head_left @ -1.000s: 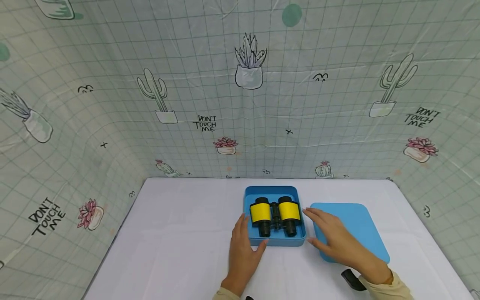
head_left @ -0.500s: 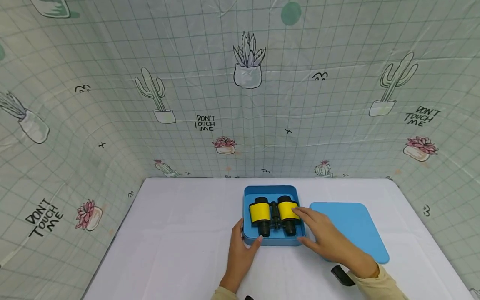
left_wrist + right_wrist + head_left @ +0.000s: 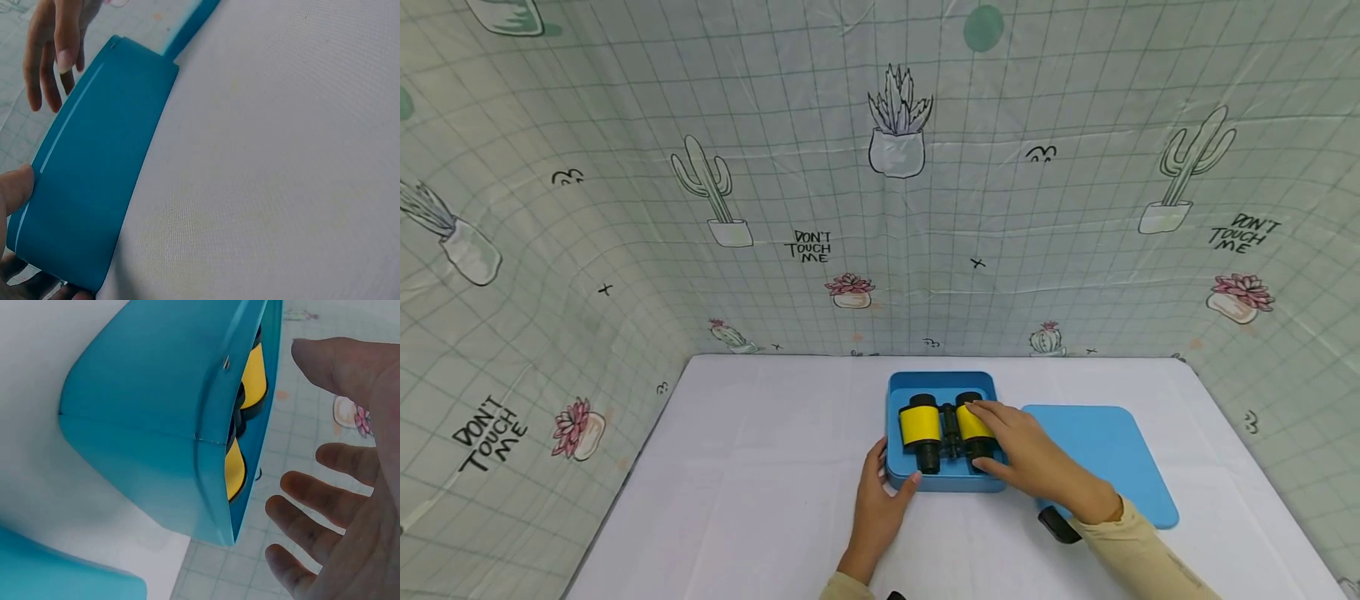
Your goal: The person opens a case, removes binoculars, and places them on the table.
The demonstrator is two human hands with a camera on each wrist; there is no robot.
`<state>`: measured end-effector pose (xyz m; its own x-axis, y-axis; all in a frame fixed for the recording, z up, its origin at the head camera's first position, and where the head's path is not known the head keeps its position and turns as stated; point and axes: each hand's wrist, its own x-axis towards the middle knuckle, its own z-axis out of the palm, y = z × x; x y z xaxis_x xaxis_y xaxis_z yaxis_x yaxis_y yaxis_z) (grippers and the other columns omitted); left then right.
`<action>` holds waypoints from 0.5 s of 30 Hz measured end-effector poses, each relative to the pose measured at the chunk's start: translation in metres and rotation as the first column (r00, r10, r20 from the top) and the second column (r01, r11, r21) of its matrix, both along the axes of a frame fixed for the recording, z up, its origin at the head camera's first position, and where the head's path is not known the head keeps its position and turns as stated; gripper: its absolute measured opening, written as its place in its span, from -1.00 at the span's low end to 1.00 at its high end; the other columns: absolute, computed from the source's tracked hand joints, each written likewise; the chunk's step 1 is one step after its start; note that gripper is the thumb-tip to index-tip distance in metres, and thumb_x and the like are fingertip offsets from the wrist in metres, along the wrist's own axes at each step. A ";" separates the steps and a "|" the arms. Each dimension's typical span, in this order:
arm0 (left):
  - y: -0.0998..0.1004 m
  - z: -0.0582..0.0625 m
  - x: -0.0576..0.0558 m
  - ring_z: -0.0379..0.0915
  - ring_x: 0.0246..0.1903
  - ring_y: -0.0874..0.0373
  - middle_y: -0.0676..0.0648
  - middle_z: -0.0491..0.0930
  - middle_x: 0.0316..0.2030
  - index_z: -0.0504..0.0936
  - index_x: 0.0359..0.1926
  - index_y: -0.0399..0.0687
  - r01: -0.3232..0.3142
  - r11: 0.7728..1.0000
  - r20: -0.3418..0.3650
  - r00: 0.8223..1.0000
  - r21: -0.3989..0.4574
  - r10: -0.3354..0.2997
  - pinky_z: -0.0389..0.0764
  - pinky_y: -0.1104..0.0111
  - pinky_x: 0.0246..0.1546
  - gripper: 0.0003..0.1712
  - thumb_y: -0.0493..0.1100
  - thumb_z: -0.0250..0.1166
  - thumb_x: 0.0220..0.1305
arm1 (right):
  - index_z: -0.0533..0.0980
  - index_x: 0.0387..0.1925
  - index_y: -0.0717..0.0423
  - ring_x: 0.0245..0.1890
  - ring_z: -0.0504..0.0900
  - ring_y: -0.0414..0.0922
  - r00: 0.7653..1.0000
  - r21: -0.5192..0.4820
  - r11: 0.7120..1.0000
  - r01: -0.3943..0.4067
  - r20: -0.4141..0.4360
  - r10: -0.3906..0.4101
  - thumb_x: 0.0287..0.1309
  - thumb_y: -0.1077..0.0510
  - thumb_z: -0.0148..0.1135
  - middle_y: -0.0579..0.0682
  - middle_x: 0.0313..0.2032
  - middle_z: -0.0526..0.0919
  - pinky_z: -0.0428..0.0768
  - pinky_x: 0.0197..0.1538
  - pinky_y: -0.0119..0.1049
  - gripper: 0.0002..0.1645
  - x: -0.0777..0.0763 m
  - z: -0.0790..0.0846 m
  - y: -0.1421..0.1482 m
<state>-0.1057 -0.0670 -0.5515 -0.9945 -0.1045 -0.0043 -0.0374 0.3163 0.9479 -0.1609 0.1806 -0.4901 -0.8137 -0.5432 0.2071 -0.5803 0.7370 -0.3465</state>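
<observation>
- The binoculars are being contained by the blue box, which is being carried by the table.
- The box is being clasped at its near left corner by the grip of the left hand.
- The grip of the right hand is being held wide above the right barrel, thumb and fingers apart, with nothing being clasped.
- Judging by this pose, the binoculars are being reached for while the box is being steadied; a firm left hold with no squeeze on the thin-looking walls is being called for.
- Even contact near the central hinge is probably being favoured over one barrel end, as tilting is being risked otherwise.
- In the head view, the barrel is being partly covered by the fingers; in the right wrist view, a gap between hand and rim is being revealed.
- A wall seam is being shown only there, while the left thumb's contact is being shown closely in the left wrist view.
- The light-blue lid is being shown whole in none of the views.
</observation>
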 end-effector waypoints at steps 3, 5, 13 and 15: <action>0.000 -0.001 -0.001 0.40 0.36 -0.27 -0.38 0.35 0.47 0.23 0.55 -0.27 -0.010 1.000 -0.003 1.000 0.010 0.010 0.52 -0.09 0.36 -0.13 -0.09 0.45 0.41 | 0.35 0.51 0.25 0.37 0.48 0.31 1.000 0.016 1.000 -0.002 0.003 0.002 0.21 0.03 0.58 0.29 0.43 0.45 0.45 0.34 0.39 -0.04 -0.005 -0.001 -0.004; 0.000 -0.001 0.000 0.41 0.35 -0.27 -0.38 0.36 0.46 0.24 0.55 -0.27 -0.017 1.000 -0.006 1.000 0.018 0.017 0.51 -0.10 0.36 -0.14 -0.11 0.45 0.41 | 0.35 0.51 0.27 0.36 0.48 0.32 1.000 0.021 1.000 -0.014 -0.004 0.014 0.19 0.02 0.59 0.31 0.42 0.45 0.44 0.34 0.40 -0.02 -0.008 -0.002 -0.006; 0.002 0.001 0.002 0.39 0.36 -0.29 -0.39 0.35 0.46 0.25 0.55 -0.26 -0.026 0.998 0.007 1.000 0.057 0.025 0.49 -0.13 0.38 -0.14 -0.12 0.46 0.40 | 0.36 0.48 0.32 0.36 0.46 0.33 0.999 0.058 0.997 -0.047 -0.010 0.048 0.13 -0.01 0.63 0.31 0.42 0.46 0.42 0.35 0.40 0.02 -0.016 -0.003 -0.011; 0.002 0.001 0.002 0.39 0.35 -0.28 -0.38 0.35 0.46 0.24 0.55 -0.26 -0.026 0.998 0.011 1.000 0.062 0.025 0.49 -0.13 0.38 -0.14 -0.13 0.46 0.40 | 0.36 0.48 0.32 0.35 0.47 0.33 0.998 0.076 0.996 -0.053 -0.021 0.055 0.11 -0.02 0.65 0.30 0.41 0.46 0.44 0.34 0.39 0.04 -0.018 -0.005 -0.013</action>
